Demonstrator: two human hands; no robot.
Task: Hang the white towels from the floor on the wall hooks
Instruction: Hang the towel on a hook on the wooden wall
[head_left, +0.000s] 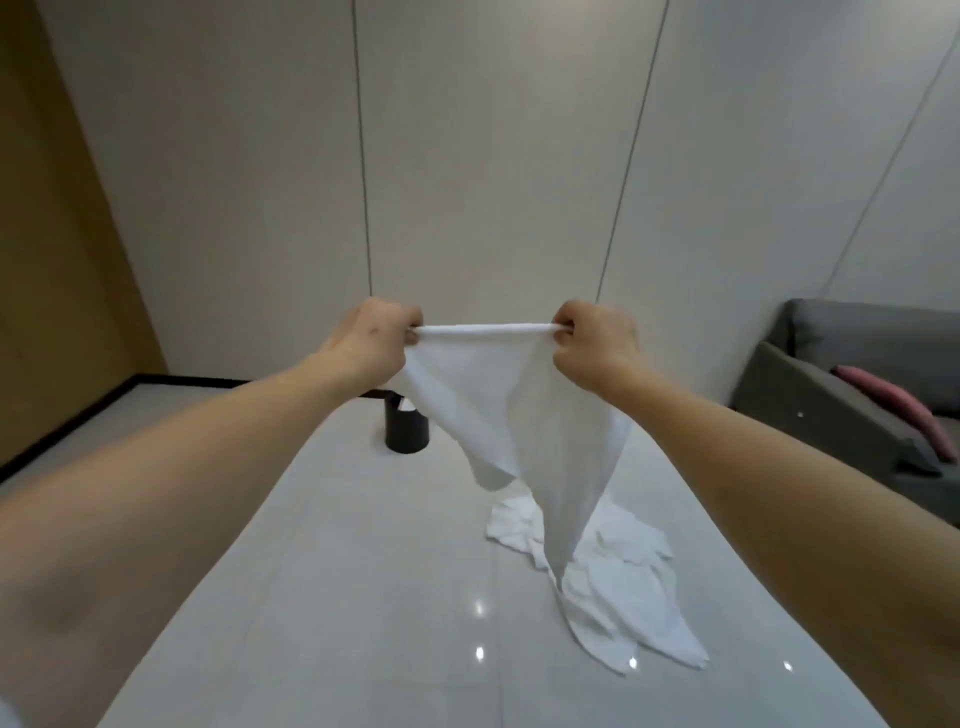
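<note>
Pinching a towel (511, 410) taut between our left hand (376, 335) and right hand (592, 340); bin (402, 434) at 11 o'clock, towel pile (618, 597) below, sofa (852, 384) at 3

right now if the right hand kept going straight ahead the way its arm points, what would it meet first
Most likely the pale panelled wall. The right hand, gripping one end of the held towel, reaches forward and up toward it, with nothing visible between. Depth is unclear, and no hook shows in this view.

Bare forearms, no sleeves, no jewellery
</note>
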